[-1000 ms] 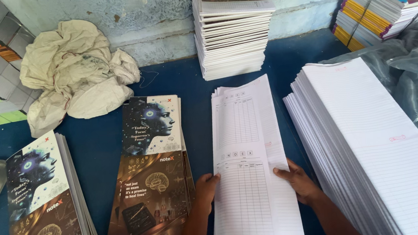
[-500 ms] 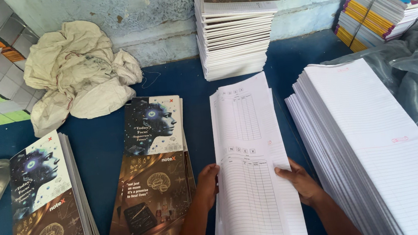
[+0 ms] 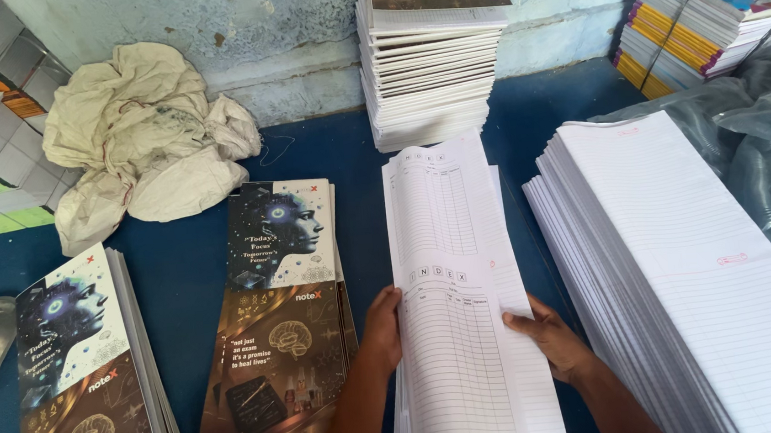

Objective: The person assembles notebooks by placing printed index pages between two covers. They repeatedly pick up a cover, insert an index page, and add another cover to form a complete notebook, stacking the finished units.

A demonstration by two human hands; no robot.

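Fingers of the left hand (image 3: 382, 328) curl over the left edge of the stack of printed index sheets (image 3: 454, 330), thumb side on top, gripping that edge. Fingers of the right hand (image 3: 546, 339) lie spread on the right side of the same stack, pressing on the top sheet and wrapping its right edge; both hands hold the stack between them. It lies on the blue surface (image 3: 178, 260), running away from the fingers toward the wall. Just left of the left fingers sits a pile of illustrated covers (image 3: 279, 316) with a face and brain design; further left lies a second pile of the same covers (image 3: 81, 369). Just right of the right fingers stands a tall stack of ruled white sheets (image 3: 682, 257). Beyond the fingers, against the wall, rises a stack of finished notebooks (image 3: 433, 57). Far left of that lies a crumpled cream cloth (image 3: 136, 135).
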